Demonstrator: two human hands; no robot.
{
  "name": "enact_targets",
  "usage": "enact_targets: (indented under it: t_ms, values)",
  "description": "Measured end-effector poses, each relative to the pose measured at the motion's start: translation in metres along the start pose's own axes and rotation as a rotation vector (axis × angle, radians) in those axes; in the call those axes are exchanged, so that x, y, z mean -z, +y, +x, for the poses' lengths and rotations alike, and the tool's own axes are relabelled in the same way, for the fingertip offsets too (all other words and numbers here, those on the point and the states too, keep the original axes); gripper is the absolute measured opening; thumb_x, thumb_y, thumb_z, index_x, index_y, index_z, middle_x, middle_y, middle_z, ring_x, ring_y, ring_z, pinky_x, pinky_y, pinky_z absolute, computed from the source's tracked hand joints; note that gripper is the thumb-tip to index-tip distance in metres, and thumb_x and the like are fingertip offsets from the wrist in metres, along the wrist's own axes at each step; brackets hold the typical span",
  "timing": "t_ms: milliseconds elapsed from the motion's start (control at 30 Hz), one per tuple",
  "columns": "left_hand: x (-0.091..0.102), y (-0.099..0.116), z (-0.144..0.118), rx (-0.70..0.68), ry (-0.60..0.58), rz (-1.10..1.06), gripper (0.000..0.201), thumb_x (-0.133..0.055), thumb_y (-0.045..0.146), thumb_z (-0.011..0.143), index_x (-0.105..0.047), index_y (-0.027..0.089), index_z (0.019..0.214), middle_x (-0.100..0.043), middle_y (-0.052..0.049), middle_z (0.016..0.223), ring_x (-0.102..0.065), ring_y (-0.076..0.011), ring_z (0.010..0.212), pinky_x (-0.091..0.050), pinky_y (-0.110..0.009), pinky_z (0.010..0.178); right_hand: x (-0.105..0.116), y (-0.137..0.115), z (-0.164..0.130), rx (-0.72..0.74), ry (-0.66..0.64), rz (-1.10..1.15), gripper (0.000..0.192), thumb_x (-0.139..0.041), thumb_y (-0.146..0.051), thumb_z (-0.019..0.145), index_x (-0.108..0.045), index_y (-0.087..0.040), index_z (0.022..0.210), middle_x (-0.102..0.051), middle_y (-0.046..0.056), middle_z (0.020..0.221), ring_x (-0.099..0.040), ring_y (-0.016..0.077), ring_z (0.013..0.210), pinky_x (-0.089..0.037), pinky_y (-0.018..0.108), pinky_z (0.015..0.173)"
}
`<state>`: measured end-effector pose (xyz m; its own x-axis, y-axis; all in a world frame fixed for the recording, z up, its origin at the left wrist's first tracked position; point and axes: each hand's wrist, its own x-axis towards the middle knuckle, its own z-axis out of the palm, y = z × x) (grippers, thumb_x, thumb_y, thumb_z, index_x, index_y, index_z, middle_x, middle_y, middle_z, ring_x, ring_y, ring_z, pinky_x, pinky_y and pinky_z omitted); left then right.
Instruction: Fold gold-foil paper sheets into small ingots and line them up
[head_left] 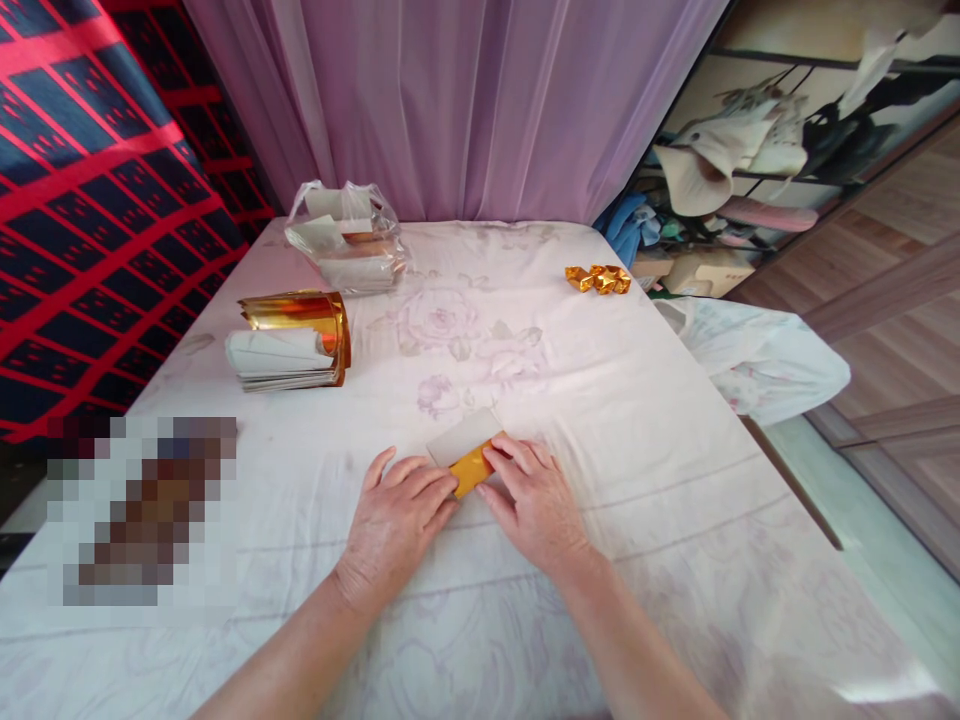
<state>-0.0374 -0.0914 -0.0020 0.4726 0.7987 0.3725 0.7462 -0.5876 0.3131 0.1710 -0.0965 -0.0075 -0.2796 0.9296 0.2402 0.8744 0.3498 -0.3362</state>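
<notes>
A sheet of gold foil paper [472, 470] lies on the table in front of me, partly folded over, with its pale underside [465, 433] showing behind the gold strip. My left hand [401, 505] presses its fingertips on the left end of the gold strip, fingers bent and thumb close in. At the right end, my right hand [536, 500] grips the fold between thumb and fingers. Farther off on the right sit several folded gold foil pieces [598, 279]. To the left stands a bent stack of gold foil sheets [296, 345], pale sides partly outward.
A clear plastic bag [349, 240] with more sheets stands at the back left. The table wears a flowered cloth [637, 420]. A blurred patch [150, 510] covers something at left. Beyond the right edge are a white bag [772, 360] and shelves with a cap [694, 165].
</notes>
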Motion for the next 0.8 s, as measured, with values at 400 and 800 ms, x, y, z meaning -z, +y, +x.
enact_targets:
  t_ms: [400, 800]
  values:
    - [0.001, 0.0, 0.003, 0.002, -0.019, -0.004, 0.009, -0.063, 0.025, 0.091, -0.07, 0.027, 0.096, -0.075, 0.005, 0.097, -0.064, -0.0185, 0.097, -0.028, -0.044, 0.106, -0.007, -0.001, 0.002, 0.109, 0.075, 0.106, 0.015, -0.061, -0.021, 0.092, -0.071, -0.025, 0.102, -0.069, 0.004, 0.113, -0.059, 0.0213, 0.1, -0.042, 0.037, 0.086]
    - [-0.002, -0.003, 0.004, 0.037, -0.052, -0.056, 0.013, -0.061, 0.026, 0.093, -0.069, 0.029, 0.102, -0.075, 0.004, 0.101, -0.063, -0.0196, 0.098, -0.028, -0.045, 0.103, -0.01, 0.0, 0.005, 0.15, 0.121, 0.052, 0.017, -0.054, -0.025, 0.097, -0.072, -0.023, 0.097, -0.07, 0.005, 0.106, -0.06, 0.0203, 0.095, -0.044, 0.036, 0.082]
